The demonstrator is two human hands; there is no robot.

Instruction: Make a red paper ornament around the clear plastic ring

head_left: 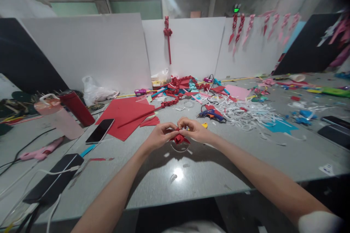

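Observation:
Between my two hands, just above the table's middle, is a small red folded paper piece [179,139] with pointed tips. My left hand [162,134] pinches its left side, fingers bent. From the right, my right hand [193,129] grips its upper right side with thumb and fingertips. The fingers cover the top of the piece. Below it a thin ring shape [180,150] shows on the table. A yellow object [205,125], partly hidden, lies behind my right hand. Large red paper sheets [123,113] lie farther off to the left.
A blue glue gun [212,114] and a heap of white paper strips [243,113] lie to the right. At left are a phone [100,131], a black power bank [54,178], a pink glue gun [43,151], a red tumbler [78,107] and a clear bottle [60,118]. White boards [188,51] stand behind.

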